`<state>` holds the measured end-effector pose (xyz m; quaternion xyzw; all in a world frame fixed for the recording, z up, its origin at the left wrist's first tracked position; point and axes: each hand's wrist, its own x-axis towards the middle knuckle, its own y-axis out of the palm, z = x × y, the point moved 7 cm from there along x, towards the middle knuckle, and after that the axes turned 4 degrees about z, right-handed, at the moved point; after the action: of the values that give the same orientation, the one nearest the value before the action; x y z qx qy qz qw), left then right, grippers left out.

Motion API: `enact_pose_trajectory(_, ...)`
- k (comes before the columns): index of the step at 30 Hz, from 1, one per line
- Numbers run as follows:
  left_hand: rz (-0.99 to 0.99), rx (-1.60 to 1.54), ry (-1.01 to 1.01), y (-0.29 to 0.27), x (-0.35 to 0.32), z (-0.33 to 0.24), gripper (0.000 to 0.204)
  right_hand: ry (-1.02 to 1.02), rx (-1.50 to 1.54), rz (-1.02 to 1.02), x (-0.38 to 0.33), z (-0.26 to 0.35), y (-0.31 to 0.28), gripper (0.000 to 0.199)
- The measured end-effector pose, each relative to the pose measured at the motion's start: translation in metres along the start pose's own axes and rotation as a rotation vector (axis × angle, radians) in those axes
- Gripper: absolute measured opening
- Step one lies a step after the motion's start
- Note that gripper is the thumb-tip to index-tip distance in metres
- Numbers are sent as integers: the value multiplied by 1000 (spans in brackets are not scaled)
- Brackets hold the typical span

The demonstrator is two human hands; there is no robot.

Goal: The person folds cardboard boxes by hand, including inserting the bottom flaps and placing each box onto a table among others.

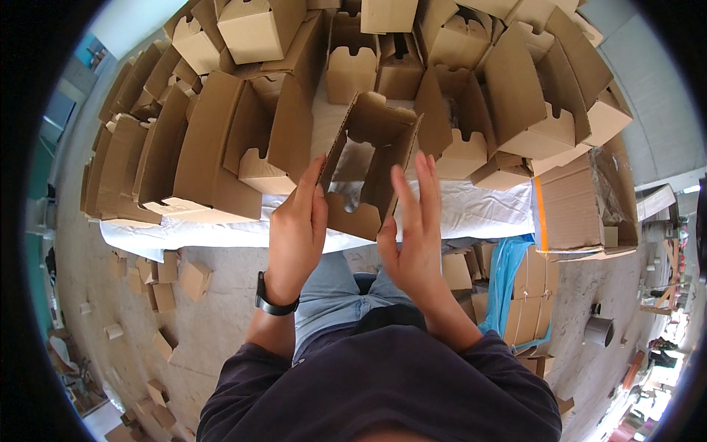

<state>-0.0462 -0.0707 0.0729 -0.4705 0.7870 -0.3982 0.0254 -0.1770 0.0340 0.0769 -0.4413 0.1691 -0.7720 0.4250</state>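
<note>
A narrow open-topped cardboard box (357, 219) stands in front of me near the table's front edge, with a notched flap at its near end. Something pale and shiny shows inside it; I cannot tell whether it is plastic or the cloth below. My left hand (298, 221) lies along the box's left wall, fingers stretched out and thumb beside them. A dark watch sits on that wrist. At the right wall is my right hand (416, 236), fingers spread and raised, its thumb close to the near right corner.
Rows of similar open boxes (210, 147) crowd the table left, right and behind. White cloth (486, 210) covers the table. A larger carton (574, 199) stands at the right end. Below are blue plastic (504, 287), stacked flat cardboard (534, 283) and loose small cardboard pieces (195, 280) on the floor.
</note>
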Motion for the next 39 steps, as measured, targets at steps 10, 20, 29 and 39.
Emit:
enact_pose_trajectory(10,-27,5,-57,-1,2,8,39,-88,-295,269,9,28,15,52)
enact_pose_trajectory(20,66,-188,-149,-9,3,13,36,-359,-105,213,-9,42,19,14)
enact_pose_trajectory(29,123,-324,-216,-8,-3,18,37,-141,180,2,43,9,-21,38)
enact_pose_trajectory(39,136,-204,-45,-12,-11,0,45,275,-31,-33,115,-61,-11,11)
